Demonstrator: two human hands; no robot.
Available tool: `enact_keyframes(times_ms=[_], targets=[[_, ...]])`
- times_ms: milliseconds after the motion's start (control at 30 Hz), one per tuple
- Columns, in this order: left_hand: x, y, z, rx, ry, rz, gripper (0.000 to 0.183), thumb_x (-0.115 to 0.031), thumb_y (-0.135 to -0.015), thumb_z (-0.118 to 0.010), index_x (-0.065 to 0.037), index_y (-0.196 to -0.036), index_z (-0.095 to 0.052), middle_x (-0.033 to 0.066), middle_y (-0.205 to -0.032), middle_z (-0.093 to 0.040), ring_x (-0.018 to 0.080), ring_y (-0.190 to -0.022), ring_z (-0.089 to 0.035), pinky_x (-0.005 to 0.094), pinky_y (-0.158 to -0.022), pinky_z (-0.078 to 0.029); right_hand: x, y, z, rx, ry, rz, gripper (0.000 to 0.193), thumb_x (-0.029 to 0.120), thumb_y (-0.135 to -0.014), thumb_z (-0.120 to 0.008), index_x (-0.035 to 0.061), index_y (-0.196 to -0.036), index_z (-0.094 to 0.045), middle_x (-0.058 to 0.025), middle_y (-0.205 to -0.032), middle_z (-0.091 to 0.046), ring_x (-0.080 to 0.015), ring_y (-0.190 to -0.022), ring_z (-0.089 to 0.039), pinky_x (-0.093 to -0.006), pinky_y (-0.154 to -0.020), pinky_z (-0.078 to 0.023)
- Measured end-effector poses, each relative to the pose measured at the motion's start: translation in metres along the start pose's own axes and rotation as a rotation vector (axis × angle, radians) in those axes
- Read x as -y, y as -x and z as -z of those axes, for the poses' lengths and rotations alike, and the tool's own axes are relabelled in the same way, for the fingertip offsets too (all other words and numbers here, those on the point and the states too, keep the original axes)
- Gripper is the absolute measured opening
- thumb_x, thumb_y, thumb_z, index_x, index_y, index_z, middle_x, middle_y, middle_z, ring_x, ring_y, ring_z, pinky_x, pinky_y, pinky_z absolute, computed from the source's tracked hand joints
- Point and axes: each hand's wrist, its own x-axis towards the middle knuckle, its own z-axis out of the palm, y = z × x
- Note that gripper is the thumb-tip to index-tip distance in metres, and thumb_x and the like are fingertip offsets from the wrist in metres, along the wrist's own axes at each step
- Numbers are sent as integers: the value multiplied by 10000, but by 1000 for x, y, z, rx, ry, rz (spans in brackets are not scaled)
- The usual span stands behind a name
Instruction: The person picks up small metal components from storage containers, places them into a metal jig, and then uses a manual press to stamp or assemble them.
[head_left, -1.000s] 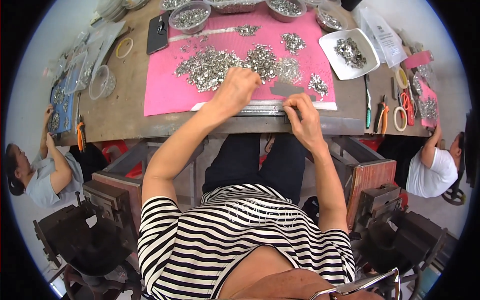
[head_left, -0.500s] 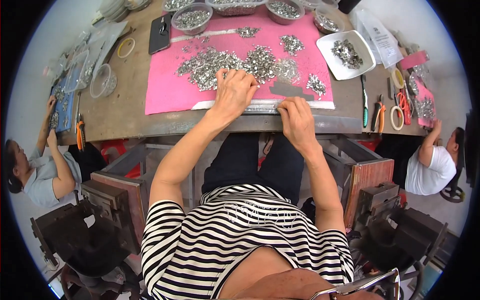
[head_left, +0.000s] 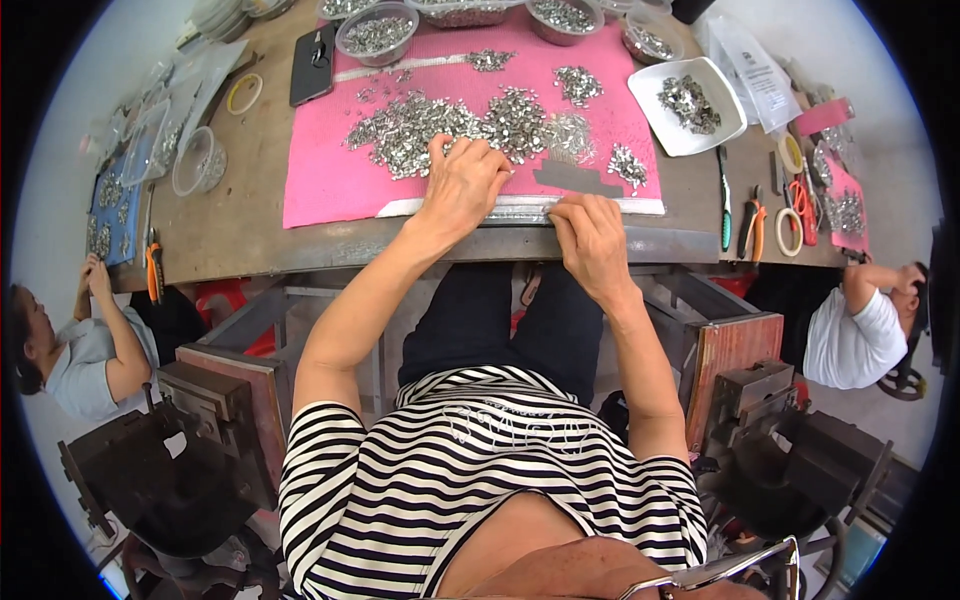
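My left hand (head_left: 464, 188) is over the near edge of a large pile of small shiny metal pieces (head_left: 410, 128), its fingers curled and pinched. What lies between its fingertips is too small to make out. At the front edge of the pink mat (head_left: 325, 195), my right hand (head_left: 592, 240) keeps thumb and fingers pressed together by the end of a narrow silvery strip (head_left: 520, 214). Whether it grips the strip or a small piece is hidden. Beyond that hand lie a flat grey piece (head_left: 577, 179) and a small heap of metal pieces (head_left: 628, 166).
Plastic tubs of metal pieces (head_left: 377, 35) line the back, beside a dark phone (head_left: 313, 65). A white dish (head_left: 686, 128), a toothbrush (head_left: 725, 212) and orange-handled pliers (head_left: 756, 230) are on the right. Co-workers sit at the left (head_left: 95, 345) and right (head_left: 857, 335).
Both my hands hold nearly the same pose while the whole view shifts slightly. The right co-worker's hand has risen from the table to the head; the left co-worker's hands have come together.
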Motion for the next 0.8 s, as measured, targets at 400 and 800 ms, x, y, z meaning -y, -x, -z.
enact_keyframes(times_ms=[400, 800], targets=[[-41, 13, 1, 22, 430, 37, 67, -37, -916, -628, -38, -969, -587, 101, -849, -596, 304, -828, -577, 413, -776, -422, 1, 11, -4, -19, 119, 121, 260, -2, -796, -728, 20, -1047, -663, -79, -1060, -664, -262, -1020, -628, -418, -921, -429], [-50, 16, -9, -35, 342, -46, 114, -34, -856, -683, -45, -939, -605, 85, -897, -588, 288, -860, -564, 413, -779, -423, -15, 27, -11, -191, -590, -476, 151, 9, -965, -616, -18, -1077, -714, -101, -1074, -711, -200, -977, -669, -303, -864, -515]])
